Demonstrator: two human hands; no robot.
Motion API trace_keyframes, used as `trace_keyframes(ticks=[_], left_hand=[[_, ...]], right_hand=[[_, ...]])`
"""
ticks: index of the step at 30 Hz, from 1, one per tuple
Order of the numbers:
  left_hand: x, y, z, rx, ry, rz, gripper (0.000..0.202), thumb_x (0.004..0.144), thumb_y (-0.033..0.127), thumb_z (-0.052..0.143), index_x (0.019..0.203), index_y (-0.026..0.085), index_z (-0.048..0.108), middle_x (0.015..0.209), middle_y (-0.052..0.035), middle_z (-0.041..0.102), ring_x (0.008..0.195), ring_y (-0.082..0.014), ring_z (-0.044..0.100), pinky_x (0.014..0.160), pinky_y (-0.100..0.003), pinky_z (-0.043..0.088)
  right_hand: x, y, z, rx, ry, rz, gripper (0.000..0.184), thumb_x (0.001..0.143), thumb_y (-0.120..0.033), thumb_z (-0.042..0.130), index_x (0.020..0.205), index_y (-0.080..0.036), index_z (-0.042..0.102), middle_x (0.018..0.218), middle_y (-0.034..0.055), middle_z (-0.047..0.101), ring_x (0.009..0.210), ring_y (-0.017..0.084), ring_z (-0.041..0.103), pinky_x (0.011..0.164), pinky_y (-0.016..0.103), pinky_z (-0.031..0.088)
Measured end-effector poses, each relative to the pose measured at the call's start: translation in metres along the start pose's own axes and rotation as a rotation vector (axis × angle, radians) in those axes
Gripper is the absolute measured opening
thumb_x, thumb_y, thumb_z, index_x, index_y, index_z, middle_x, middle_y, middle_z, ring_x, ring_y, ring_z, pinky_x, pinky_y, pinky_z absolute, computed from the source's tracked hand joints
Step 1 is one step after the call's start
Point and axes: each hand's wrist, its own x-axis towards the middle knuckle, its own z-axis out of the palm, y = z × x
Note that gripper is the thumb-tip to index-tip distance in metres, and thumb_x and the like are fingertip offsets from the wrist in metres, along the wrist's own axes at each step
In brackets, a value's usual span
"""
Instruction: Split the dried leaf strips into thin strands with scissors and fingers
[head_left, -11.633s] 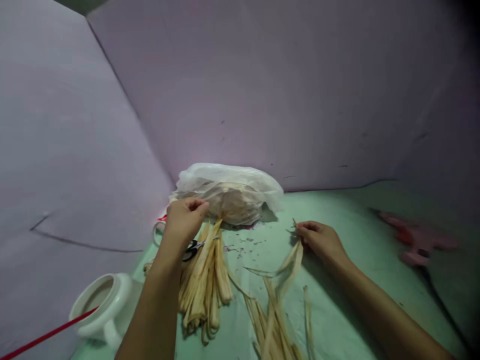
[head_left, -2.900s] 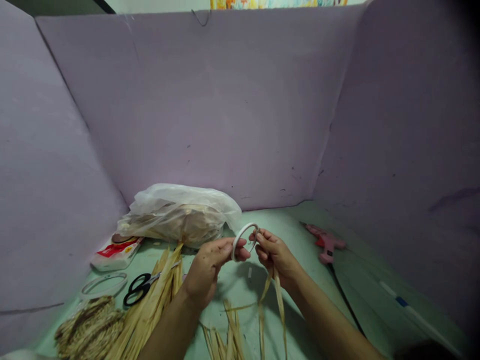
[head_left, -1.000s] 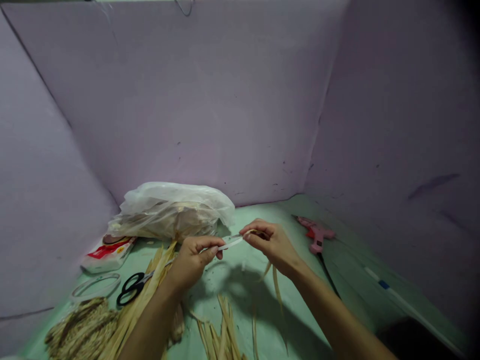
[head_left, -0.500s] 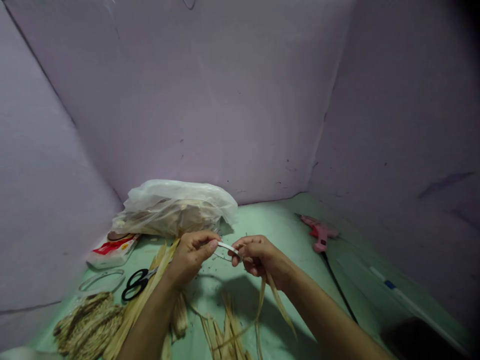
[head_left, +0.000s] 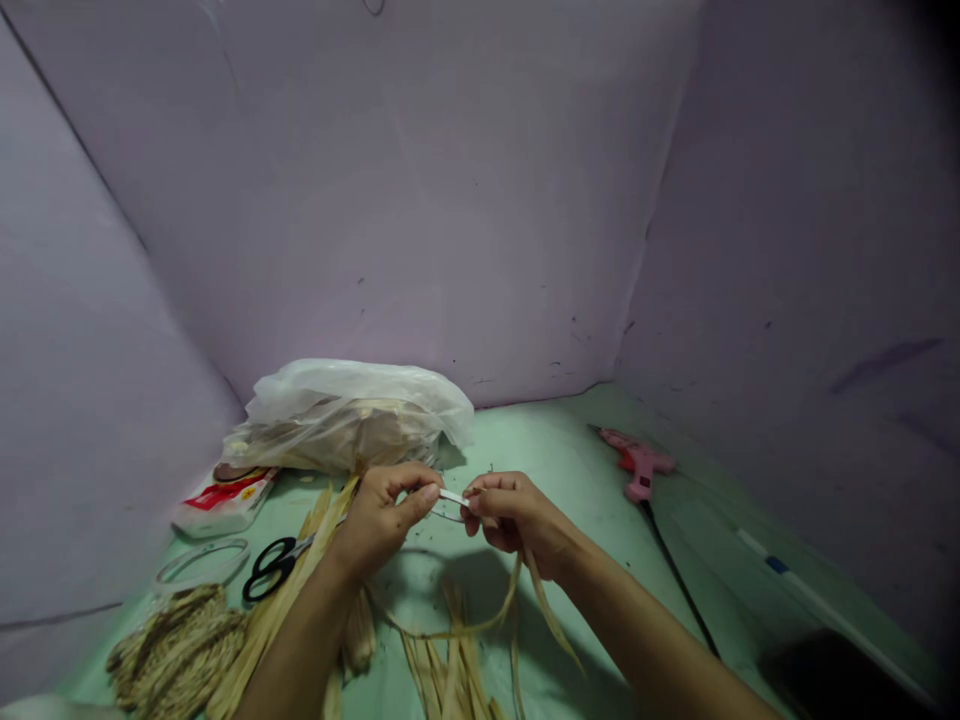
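Between my two hands is a thin white ring [head_left: 454, 497]. The thumb and fingers of my left hand [head_left: 391, 510] pinch its left side. At its right side, the closed fingers of my right hand [head_left: 506, 508] grip the ring, and pale dried plant strips [head_left: 546, 610] hang down from that hand. Below, more cut strips [head_left: 450, 665] lie on the green table. Long dried leaves [head_left: 259, 645] run under my left forearm, and black-handled scissors [head_left: 271, 568] rest beside them.
A plastic bag [head_left: 349, 415] of dried material lies by the back wall. On the left are a red-and-white packet [head_left: 225, 502], another white ring [head_left: 201, 563] and a coil of braided cord [head_left: 176, 655]. A pink glue gun [head_left: 639, 465] with a black cable lies on the right.
My right hand has shifted slightly left along the ring, its fingers closing nearer to my left hand. The hanging strips have swung left. My left hand keeps its pinch.
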Motion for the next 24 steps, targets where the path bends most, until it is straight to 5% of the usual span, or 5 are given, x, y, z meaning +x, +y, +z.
trace_keyframes(ticks=[15,24], left_hand=[[0.0012,-0.0020,0.0084,0.076,0.017,-0.016,0.022,0.071,0.030,0.052,0.061,0.013,0.060,0.056,0.0010,0.050,0.056,-0.0113,0.042,0.055,-0.021,0.033],[0.0009,-0.0017,0.0067,0.114,-0.010,-0.024,0.020,0.071,0.027,0.050,0.061,0.012,0.059,0.056,0.0011,0.050,0.057,-0.0114,0.043,0.056,-0.021,0.033]], right_hand=[[0.0025,0.0054,0.0007,-0.073,0.094,0.012,0.014,0.048,-0.017,0.042,0.049,-0.013,0.055,0.042,-0.0009,0.053,0.033,0.005,0.038,0.034,0.020,0.011],[-0.0001,0.0015,0.0053,-0.120,0.112,0.026,0.013,0.054,-0.023,0.049,0.051,-0.013,0.056,0.041,-0.0017,0.051,0.033,0.005,0.038,0.035,0.019,0.012]])
